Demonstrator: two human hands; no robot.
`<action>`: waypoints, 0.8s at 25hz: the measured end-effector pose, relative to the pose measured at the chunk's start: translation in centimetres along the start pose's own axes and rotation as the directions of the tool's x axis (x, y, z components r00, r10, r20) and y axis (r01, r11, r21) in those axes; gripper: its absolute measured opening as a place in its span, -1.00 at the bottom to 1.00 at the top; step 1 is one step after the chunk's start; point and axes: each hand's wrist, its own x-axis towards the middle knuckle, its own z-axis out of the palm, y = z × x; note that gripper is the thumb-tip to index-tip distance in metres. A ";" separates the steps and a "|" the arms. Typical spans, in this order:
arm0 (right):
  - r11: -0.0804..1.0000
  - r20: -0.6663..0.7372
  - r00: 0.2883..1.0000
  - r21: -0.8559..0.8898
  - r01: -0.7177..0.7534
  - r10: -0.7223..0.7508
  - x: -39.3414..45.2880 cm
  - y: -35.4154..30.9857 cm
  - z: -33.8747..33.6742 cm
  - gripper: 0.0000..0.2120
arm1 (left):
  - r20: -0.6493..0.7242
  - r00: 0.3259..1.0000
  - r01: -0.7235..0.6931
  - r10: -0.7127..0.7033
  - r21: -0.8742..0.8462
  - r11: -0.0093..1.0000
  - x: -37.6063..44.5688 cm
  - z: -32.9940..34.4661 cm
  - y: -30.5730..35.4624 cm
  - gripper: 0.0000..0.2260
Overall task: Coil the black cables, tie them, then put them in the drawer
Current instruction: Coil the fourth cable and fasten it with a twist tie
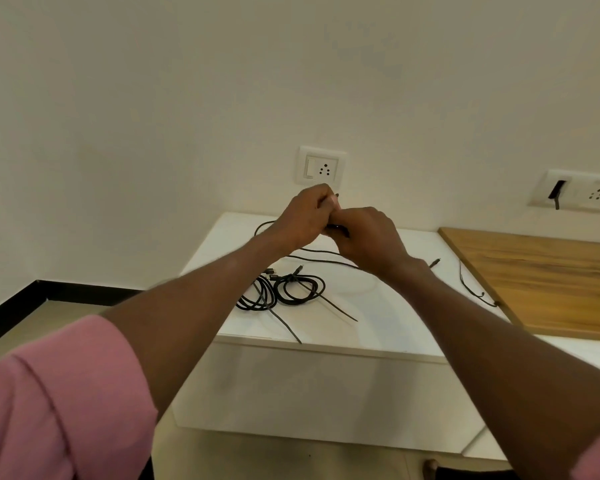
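Note:
My left hand (303,218) and my right hand (368,237) meet above the back of the white cabinet top (378,317). Both grip a black cable (321,252) whose loose length trails over the top beneath them. Its end peeks out past my left fingers. Two coiled black cables (284,291) lie tied side by side near the front left of the top, their tie tails sticking out toward the front edge. Another thin black cable (470,287) lies along the right side by the wooden board. The drawer front (326,386) is below, closed.
A wooden board (548,278) lies at the right. A wall socket (321,166) sits just behind my hands, and a second socket plate (582,194) with a black plug is at far right. The floor with black skirting lies left.

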 end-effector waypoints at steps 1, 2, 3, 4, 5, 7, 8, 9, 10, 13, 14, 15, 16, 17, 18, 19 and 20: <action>1.000 -0.022 1.000 0.026 -0.014 0.014 0.0 0.2 -0.2 -0.87 | 0.017 1.000 0.009 -0.009 0.016 1.000 -0.1 -0.1 0.2 -0.78; 0.996 -0.042 0.998 0.078 -0.051 0.055 0.0 0.4 -0.3 -0.86 | 0.040 0.999 0.025 -0.025 -0.005 1.000 -0.3 -0.2 0.4 -0.77; 0.983 -0.062 0.991 0.153 -0.105 0.115 0.1 0.7 -0.5 -0.85 | 0.067 0.997 0.043 -0.040 -0.043 0.998 -0.3 -0.4 0.4 -0.76; 0.961 -0.081 0.981 0.231 -0.152 0.175 0.2 1.1 -0.8 -0.85 | 0.095 0.994 0.061 -0.054 -0.078 0.995 -0.4 -0.6 0.6 -0.76; 0.939 -0.101 0.970 0.290 -0.184 0.221 0.2 1.5 -1.0 -0.85 | 0.122 0.990 0.086 -0.073 -0.108 0.990 -0.5 -0.9 0.6 -0.75; 0.908 -0.114 0.949 0.342 -0.239 0.293 0.0 2.4 -1.1 -0.83 | 0.188 0.975 0.146 -0.120 -0.133 0.980 -0.5 -1.2 0.6 -0.72; 0.898 -0.105 0.940 0.347 -0.270 0.323 -0.2 2.9 -1.2 -0.82 | 0.230 0.963 0.178 -0.143 -0.138 0.974 -0.4 -1.4 0.6 -0.69; 0.893 -0.085 0.936 0.339 -0.295 0.342 -0.5 3.3 -1.1 -0.82 | 0.275 0.948 0.212 -0.163 -0.157 0.965 -0.4 -1.5 0.6 -0.65; 0.890 -0.059 0.934 0.332 -0.313 0.351 -0.7 3.5 -1.2 -0.82 | 0.315 0.932 0.244 -0.177 -0.190 0.951 -0.4 -1.6 0.6 -0.63; 0.849 -0.014 0.921 0.392 -0.353 0.390 -0.9 3.3 -1.2 -0.81 | 0.409 0.890 0.335 -0.202 -0.286 0.898 -0.2 -1.6 0.6 -0.67; 0.838 -0.019 0.916 0.413 -0.358 0.401 -0.8 3.2 -1.3 -0.79 | 0.437 0.875 0.357 -0.207 -0.295 0.886 -0.2 -1.5 0.5 -0.66; 0.834 -0.025 0.913 0.418 -0.360 0.407 -0.6 3.1 -1.3 -0.78 | 0.465 0.859 0.377 -0.212 -0.296 0.877 -0.2 -1.5 0.5 -0.65; 0.836 -0.024 0.911 0.409 -0.366 0.411 -0.4 2.9 -1.3 -0.76 | 0.492 0.844 0.395 -0.215 -0.296 0.870 -0.2 -1.5 0.4 -0.63; 0.849 -0.017 0.914 0.377 -0.371 0.406 -0.2 2.7 -1.3 -0.75 | 0.517 0.827 0.413 -0.219 -0.296 0.861 -0.3 -1.5 0.3 -0.62; 0.872 -0.009 0.920 0.321 -0.368 0.392 -0.1 2.6 -1.3 -0.75 | 0.540 0.812 0.432 -0.220 -0.302 0.850 -0.3 -1.5 0.3 -0.62; 0.899 0.000 0.929 0.252 -0.358 0.370 -0.2 2.5 -1.2 -0.76 | 0.561 0.798 0.452 -0.219 -0.315 0.835 -0.3 -1.5 0.3 -0.63; 0.918 0.007 0.936 0.193 -0.348 0.353 -0.3 2.5 -1.1 -0.76 | 0.578 0.786 0.471 -0.217 -0.334 0.817 -0.3 -1.5 0.3 -0.64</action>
